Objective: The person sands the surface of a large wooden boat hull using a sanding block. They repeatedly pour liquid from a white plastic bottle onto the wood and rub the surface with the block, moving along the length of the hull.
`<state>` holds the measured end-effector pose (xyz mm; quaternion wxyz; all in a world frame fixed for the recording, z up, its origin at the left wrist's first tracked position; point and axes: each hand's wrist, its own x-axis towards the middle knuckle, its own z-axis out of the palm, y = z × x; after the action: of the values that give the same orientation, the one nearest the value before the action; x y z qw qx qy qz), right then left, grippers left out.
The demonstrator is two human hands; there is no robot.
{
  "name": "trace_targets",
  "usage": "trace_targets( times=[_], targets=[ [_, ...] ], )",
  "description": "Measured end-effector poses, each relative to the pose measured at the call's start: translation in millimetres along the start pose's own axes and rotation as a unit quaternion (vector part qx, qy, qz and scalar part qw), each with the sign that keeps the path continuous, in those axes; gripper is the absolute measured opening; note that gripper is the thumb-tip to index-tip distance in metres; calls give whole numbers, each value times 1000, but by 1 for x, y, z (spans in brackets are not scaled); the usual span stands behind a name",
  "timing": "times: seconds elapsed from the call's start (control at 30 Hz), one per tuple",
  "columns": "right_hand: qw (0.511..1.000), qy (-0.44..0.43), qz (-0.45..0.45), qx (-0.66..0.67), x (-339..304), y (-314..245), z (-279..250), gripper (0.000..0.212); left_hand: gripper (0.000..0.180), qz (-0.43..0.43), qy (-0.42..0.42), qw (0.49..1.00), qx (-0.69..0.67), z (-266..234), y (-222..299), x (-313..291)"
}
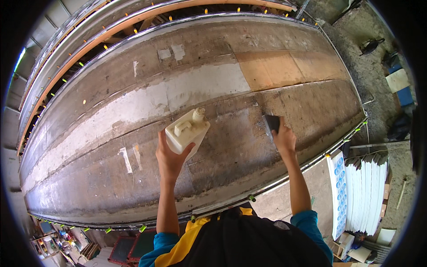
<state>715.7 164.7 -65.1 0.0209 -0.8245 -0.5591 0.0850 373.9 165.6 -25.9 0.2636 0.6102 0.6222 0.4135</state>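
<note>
My left hand (172, 158) is wrapped around the lower end of an off-white plastic jug (181, 138), thumb on one side and fingers on the other. The jug has a moulded handle and a short neck at its far end, and it is tilted over a long, worn brown tabletop (222, 151). To the right, my right hand (285, 139) is closed on a dark, flat scraper (272, 123) with a paler edge, held at the tabletop's surface. Whether the scraper's edge presses on the surface, I cannot tell.
A pale strip (209, 82) and orange-brown panels (271, 70) lie across the tabletop. Green and yellow pegs (251, 198) line its rim. Beyond the far edge runs an orange beam (133, 18). White sheets (367, 196) stand stacked at the right; a red-framed tray (121, 249) is lower left.
</note>
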Motion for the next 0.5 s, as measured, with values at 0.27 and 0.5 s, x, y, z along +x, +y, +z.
trace_targets(
  times=[0.27, 0.5],
  targets=[
    [998, 5, -56, 13, -6, -67, 40, 51, 67, 24, 2, 1000, 9, 3, 6, 0],
    [967, 18, -100, 235, 64, 14, 16, 74, 68, 35, 18, 999, 16, -2, 14, -5]
  ],
)
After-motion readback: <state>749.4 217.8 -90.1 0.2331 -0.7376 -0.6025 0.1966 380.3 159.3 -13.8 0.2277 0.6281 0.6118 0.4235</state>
